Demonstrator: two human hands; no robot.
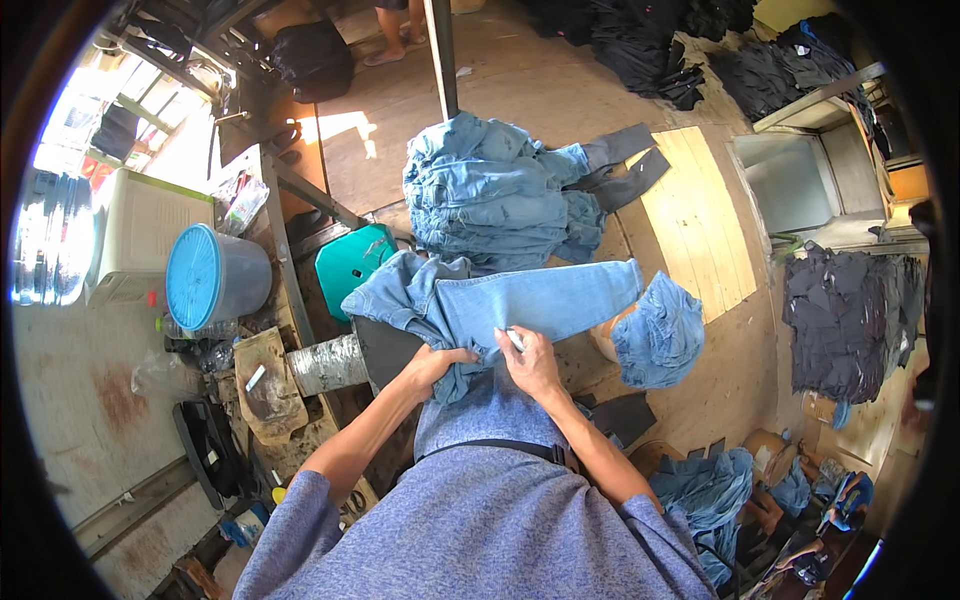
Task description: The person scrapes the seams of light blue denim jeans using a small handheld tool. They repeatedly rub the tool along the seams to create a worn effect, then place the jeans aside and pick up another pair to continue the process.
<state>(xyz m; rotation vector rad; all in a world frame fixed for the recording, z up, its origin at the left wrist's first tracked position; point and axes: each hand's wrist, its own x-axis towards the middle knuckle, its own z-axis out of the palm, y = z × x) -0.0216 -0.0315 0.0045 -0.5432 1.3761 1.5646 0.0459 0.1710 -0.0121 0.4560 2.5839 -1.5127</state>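
A pair of light blue jeans (560, 297) lies across in front of me, one leg stretched out to the right. Under its left part shows a dark flat board (385, 352), joined to an arm wrapped in silvery film (328, 366). My left hand (438, 364) is closed on bunched denim at the near edge, thumb on top. Over the stretched leg, my right hand (533, 365) pinches a small white stick (515, 340), its tip at the denim. I cannot tell whether the stick is chalk or something else.
A heap of blue jeans (490, 190) sits just beyond, beside a teal stool (350, 265). To the left stands a tub with a blue lid (195, 275). Dark garments (850, 320) are stacked at right. A person's feet (390, 50) show far off; another person's arm (765, 512) is lower right.
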